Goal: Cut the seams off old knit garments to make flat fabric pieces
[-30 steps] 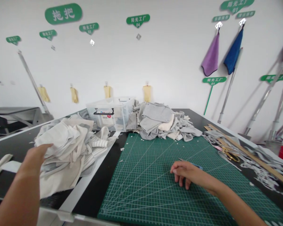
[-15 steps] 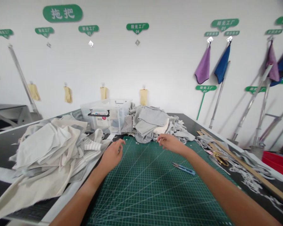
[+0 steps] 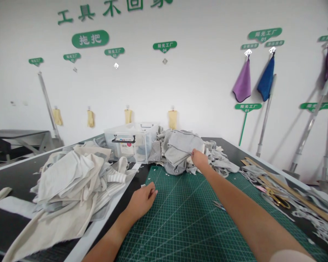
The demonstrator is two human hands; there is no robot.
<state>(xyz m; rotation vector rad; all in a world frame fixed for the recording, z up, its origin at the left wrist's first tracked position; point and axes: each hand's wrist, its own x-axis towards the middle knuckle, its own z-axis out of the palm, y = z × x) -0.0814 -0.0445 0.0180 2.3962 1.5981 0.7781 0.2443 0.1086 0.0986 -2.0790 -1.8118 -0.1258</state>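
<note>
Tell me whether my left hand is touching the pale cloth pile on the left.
Apart. The head view shows it: black tabletop is visible between the left hand and the pale cloth pile.

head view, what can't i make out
In the head view:
- Blue-handled metal snips: handle end, behind the right forearm
- Right hand: fingertips, behind the hand itself; grip on the heaped grey fabric unclear
- Clear rectangular plastic box: contents, blurred by cloudy wall
- Large green wall characters: some cut by top edge
</note>
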